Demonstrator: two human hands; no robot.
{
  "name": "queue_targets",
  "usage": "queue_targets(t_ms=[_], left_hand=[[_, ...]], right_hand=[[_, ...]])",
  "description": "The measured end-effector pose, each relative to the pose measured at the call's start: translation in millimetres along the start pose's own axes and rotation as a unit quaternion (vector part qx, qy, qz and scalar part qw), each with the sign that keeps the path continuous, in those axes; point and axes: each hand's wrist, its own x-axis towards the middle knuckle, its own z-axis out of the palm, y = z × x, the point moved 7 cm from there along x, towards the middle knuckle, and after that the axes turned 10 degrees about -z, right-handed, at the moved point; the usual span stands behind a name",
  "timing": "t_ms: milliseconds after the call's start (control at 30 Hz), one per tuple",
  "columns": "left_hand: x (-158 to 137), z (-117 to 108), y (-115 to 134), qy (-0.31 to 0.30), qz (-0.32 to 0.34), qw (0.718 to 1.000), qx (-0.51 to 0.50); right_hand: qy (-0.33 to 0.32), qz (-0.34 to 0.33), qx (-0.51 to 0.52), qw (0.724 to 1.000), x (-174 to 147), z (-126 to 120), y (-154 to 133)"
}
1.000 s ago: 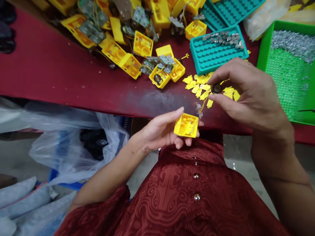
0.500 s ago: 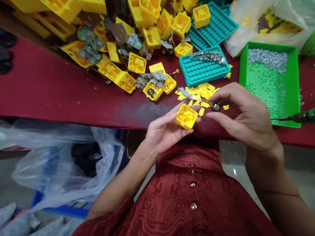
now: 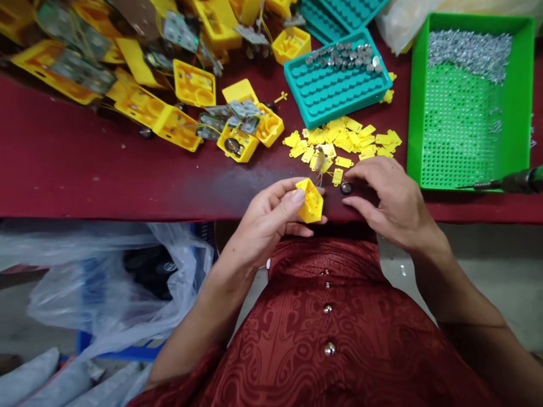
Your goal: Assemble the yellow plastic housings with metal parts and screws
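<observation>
My left hand (image 3: 275, 212) is closed around a small yellow plastic box (image 3: 311, 203), its thumb pressed on the near side. The box is tilted, with its hollow inside partly showing. Thin wires run from it to a small part (image 3: 319, 161) above the loose yellow pieces. Between the thumb and index finger of my right hand (image 3: 390, 203) is a small round black speaker-like disc (image 3: 346, 187), apparently held by its edges. It is to the right of the box, over the table's front part.
Flat yellow pieces (image 3: 348, 135) lie scattered behind my hands. A teal tray (image 3: 335, 96) holds metal discs. A green basket (image 3: 470, 164) holds screws, with a screwdriver-like tool (image 3: 517, 181) at its front edge. Yellow boxes with circuit boards (image 3: 80, 73) crowd the left. The red table's front edge (image 3: 127, 215) is close.
The yellow box has turned, so less of its inside faces me. My right hand has moved the round disc left and nearer to me. The whole view has shifted.
</observation>
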Motion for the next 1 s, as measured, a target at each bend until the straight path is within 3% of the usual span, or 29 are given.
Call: queue_targets(t_ms=[467,867,1000], left_hand=[[-3,1,3,-0.025,-0.015,0.998,-0.06],[1,-1,-2,-0.024,-0.028,0.997,-0.072],[-1,-3,-3,-0.032,-0.045,0.994,-0.09]], right_hand=[[0.029,0.054,-0.163,0.985,0,3,-9],[-0.069,0.045,-0.181,0.98,7,6,-8],[-0.041,0.036,-0.173,0.983,17,0,-8]])
